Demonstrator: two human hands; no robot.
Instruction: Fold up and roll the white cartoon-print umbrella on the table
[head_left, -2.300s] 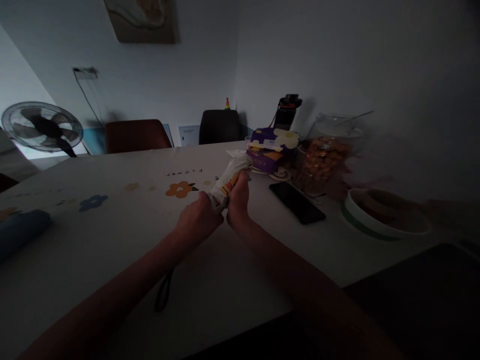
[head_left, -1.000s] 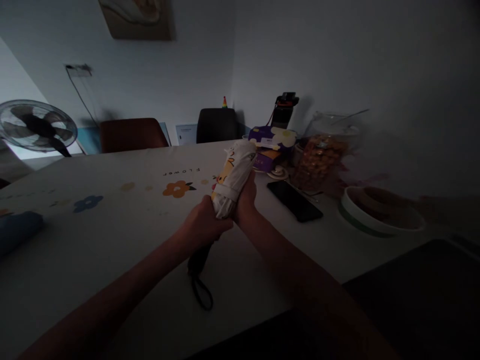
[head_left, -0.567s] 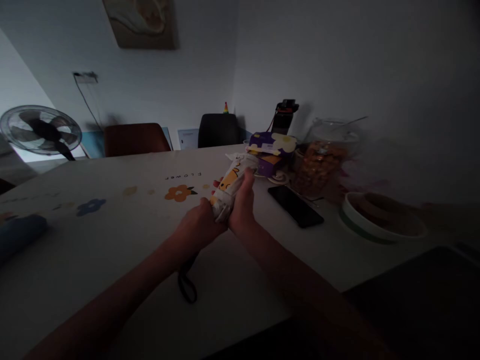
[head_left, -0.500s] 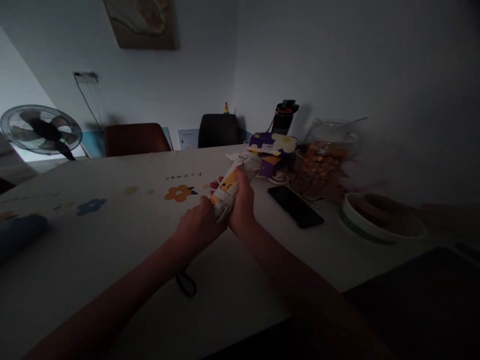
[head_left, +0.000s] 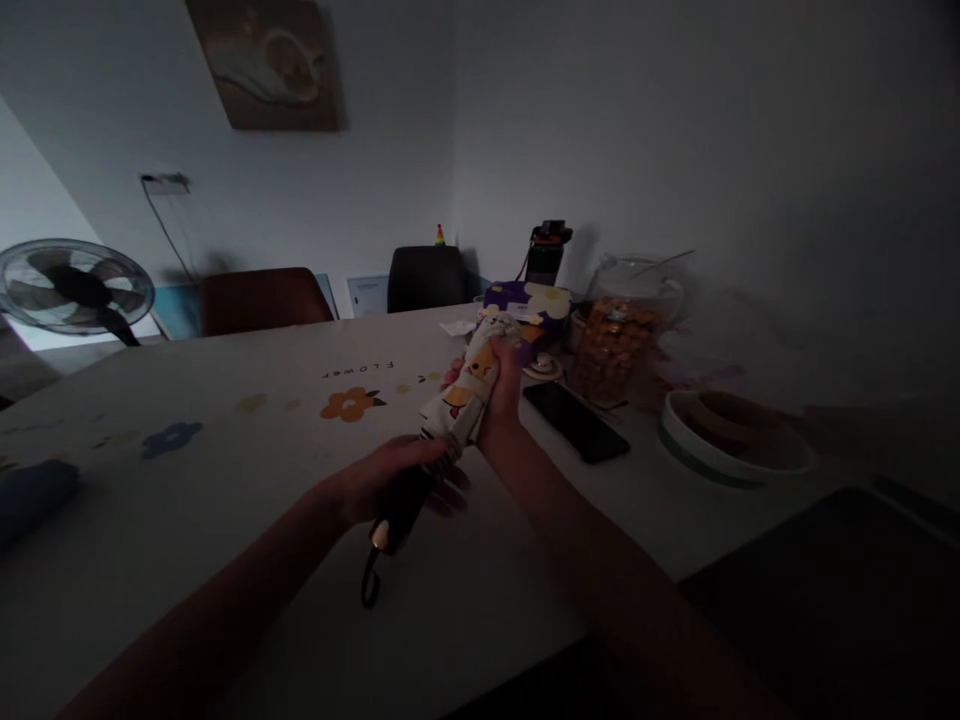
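A folded umbrella (head_left: 459, 408) lies slantwise in both my hands above the table. Its white cloth carries yellow cartoon faces and is wrapped around the shaft. The black handle (head_left: 405, 505) points down toward me, with a dark wrist loop (head_left: 369, 580) hanging from its end. My right hand (head_left: 502, 395) is closed around the upper part of the cloth. Lower down, my left hand (head_left: 390, 468) loosely holds the umbrella where handle and cloth meet, its thumb on top and fingertips showing on the far side.
Right of my hands, a black phone (head_left: 576, 422) lies on the white table (head_left: 247, 560). Beyond are a snack-filled jar (head_left: 619, 340), a purple package (head_left: 536, 300), and a dark bottle (head_left: 546, 255). A white bowl (head_left: 701, 460) stands at right; a blue bundle (head_left: 34, 495) lies at left.
My left hand has slid down from the cloth and loosened, so the black handle shows. More of the wrapped cloth is exposed. The view has tilted slightly up.
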